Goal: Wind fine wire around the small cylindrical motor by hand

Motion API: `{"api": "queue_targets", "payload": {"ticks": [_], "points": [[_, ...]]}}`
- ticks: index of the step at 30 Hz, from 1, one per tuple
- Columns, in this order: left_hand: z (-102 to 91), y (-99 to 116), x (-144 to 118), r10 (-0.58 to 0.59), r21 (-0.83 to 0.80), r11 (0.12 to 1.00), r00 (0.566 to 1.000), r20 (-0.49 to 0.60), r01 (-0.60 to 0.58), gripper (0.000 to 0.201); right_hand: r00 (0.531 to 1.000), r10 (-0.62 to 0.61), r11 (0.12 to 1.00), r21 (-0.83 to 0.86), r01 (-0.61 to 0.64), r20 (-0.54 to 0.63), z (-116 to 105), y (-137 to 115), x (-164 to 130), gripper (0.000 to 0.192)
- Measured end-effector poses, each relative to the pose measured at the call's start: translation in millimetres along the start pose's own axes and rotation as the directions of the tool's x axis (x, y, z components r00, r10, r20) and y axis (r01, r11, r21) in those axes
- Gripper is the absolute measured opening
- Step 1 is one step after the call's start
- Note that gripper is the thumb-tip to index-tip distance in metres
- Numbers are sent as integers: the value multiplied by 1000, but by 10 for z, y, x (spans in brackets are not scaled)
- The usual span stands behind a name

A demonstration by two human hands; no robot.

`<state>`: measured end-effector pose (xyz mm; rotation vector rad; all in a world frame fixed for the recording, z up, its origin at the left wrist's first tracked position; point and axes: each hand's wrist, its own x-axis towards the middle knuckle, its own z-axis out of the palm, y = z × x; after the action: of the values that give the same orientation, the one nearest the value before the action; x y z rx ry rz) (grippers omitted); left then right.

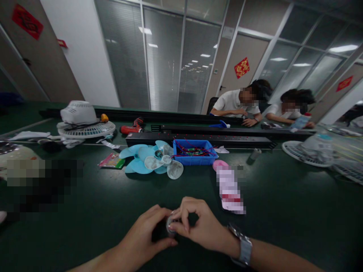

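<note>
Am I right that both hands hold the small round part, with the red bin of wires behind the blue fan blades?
Not quite: the bin is blue, not red; only its wires are red. The head view shows it. The left hand and right hand do hold the small round part, and the bin sits behind the fan blades.

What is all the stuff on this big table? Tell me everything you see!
fan blades: a few, light blue and clear, piled mid-table
bin: 1, blue, red wires inside, right of the blades
power drill: 1, red, far side
fan grille: 1, white, far left, white motor housing on it
second fan grille: 1, white, far right
packet: 1, pink and green, left of the blades
table: 1, dark green
people: 2, white shirts, seated at the far side
small round part: 1, silvery, pinched between both hands
left hand: 1, on the part
right hand: 1, on the part, watch on wrist
</note>
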<state>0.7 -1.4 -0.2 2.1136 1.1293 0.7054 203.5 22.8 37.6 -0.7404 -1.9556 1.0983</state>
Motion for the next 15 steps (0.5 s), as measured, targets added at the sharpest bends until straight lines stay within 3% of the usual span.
{"api": "queue_targets", "payload": {"ticks": [8,15], "points": [[5,1,-8,5,-12,1000,1000,1,-5,35,997,65,998,-18,-66,-36,25,-15,-11,34],[10,-4,-11,11,8,1000,1000,-18,-11,32,985,-168,977,-128,172,38,-7,14,-17,23]]}}
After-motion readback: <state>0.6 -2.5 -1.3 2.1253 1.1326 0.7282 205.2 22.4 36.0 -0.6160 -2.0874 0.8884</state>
